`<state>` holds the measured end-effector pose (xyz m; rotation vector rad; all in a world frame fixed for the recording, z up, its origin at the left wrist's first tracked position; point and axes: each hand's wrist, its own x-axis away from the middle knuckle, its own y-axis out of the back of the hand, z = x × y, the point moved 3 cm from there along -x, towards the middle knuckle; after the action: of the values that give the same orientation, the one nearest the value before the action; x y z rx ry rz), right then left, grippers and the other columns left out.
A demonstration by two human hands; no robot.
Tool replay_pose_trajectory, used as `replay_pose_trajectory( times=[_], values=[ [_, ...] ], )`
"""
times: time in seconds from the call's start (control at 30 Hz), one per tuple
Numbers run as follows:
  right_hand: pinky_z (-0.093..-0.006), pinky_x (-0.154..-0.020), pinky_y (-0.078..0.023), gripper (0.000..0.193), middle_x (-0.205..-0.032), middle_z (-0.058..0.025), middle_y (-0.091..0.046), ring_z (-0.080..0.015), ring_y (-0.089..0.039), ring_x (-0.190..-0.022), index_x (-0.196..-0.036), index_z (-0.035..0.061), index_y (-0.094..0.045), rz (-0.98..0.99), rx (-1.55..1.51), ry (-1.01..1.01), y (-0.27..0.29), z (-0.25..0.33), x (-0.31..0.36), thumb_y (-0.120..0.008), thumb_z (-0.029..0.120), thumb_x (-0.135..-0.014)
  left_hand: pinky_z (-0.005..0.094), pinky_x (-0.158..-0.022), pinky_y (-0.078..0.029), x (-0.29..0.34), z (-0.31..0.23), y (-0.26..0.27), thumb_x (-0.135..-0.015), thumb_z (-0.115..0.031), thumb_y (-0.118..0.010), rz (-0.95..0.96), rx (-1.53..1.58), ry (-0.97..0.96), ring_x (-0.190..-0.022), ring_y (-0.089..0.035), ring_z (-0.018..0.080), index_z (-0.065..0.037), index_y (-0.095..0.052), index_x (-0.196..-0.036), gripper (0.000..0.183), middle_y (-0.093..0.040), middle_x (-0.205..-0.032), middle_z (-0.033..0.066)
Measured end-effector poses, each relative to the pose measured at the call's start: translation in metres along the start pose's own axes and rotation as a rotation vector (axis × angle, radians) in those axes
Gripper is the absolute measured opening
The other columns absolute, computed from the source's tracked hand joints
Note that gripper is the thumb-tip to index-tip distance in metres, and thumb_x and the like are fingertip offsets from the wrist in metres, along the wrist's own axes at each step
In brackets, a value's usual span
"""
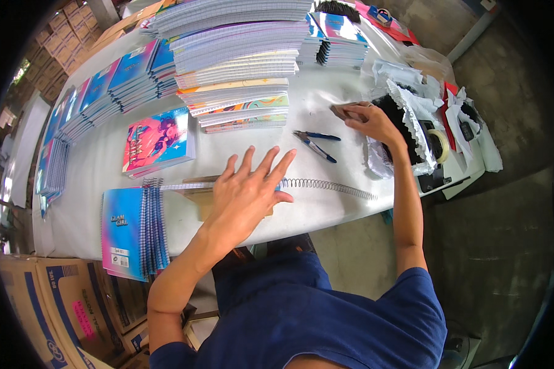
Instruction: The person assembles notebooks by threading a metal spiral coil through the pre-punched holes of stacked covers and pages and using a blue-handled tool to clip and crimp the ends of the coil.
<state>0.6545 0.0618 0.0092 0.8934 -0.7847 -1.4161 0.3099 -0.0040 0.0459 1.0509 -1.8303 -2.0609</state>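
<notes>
My left hand (246,194) lies palm down with fingers spread, over the spine of a notebook (189,185) near the table's front edge. A thin wire coil (329,185) runs out to the right from under it, its far end loose on the table. Under the palm are light-brown pieces (208,211), mostly hidden. At the right, my right hand (375,123) has its fingers closed on a small grey-brown block (340,112) at the table surface. Between the hands lie blue-handled cutting pliers (317,145), touched by neither hand.
A tall stack of notebooks (237,61) stands at the back. Pink-and-blue notebooks (157,141) lie left of it, with more coil-bound ones (129,227) at the front left. A paper-lined box (412,123) and a tape roll (439,146) sit right. Cartons (68,307) stand below left.
</notes>
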Motion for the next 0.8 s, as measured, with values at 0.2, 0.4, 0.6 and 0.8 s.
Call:
replay_pose_trajectory(
  times=[0.2, 0.4, 0.6, 0.8],
  values=[
    [-0.0362, -0.104, -0.04, 0.034, -0.125, -0.0153, -0.064, -0.0281, -0.054, -0.123, -0.115, 0.004, -0.07, 0.677, -0.443, 0.521, -0.024, 0.134, 0.018, -0.07, 0.021, -0.085, 0.0478, -0.1, -0.044, 0.013, 0.018, 0.003, -0.075, -0.035, -0.074, -0.139, -0.011, 0.138, -0.116, -0.059, 0.034, -0.011, -0.03, -0.15, 0.089, -0.063, -0.127, 0.0106],
    [-0.0406, -0.105, -0.04, 0.036, -0.121, -0.0258, -0.063, -0.0375, -0.059, -0.118, -0.114, 0.0052, -0.071, 0.627, -0.924, 0.612, -0.024, 0.131, 0.016, -0.07, 0.023, -0.083, 0.0474, -0.099, -0.045, 0.014, 0.023, 0.003, -0.074, -0.035, -0.076, -0.224, 0.059, 0.21, -0.114, -0.061, 0.033, -0.007, -0.023, -0.152, 0.098, -0.063, -0.125, 0.0124],
    [-0.0405, -0.1, -0.044, 0.037, -0.122, -0.0233, -0.063, -0.0341, -0.058, -0.117, -0.112, -0.0037, -0.069, 0.584, -1.056, 0.551, -0.036, 0.116, 0.009, -0.069, 0.023, -0.086, 0.0493, -0.099, -0.043, 0.012, 0.025, 0.001, -0.075, -0.036, -0.075, -0.197, 0.089, 0.239, -0.113, -0.061, 0.0332, -0.008, -0.028, -0.15, 0.092, -0.065, -0.121, 0.0118],
    [-0.0394, -0.099, -0.044, 0.041, -0.12, -0.0221, -0.065, -0.0316, -0.06, -0.114, -0.11, -0.0026, -0.07, 0.567, -1.005, 0.453, -0.047, 0.134, 0.011, -0.07, 0.029, -0.084, 0.0483, -0.101, -0.042, 0.022, 0.031, 0.003, -0.081, -0.041, -0.069, -0.119, -0.053, 0.189, -0.113, -0.06, 0.0318, -0.01, -0.049, -0.137, 0.067, -0.064, -0.124, 0.0094]
  ],
)
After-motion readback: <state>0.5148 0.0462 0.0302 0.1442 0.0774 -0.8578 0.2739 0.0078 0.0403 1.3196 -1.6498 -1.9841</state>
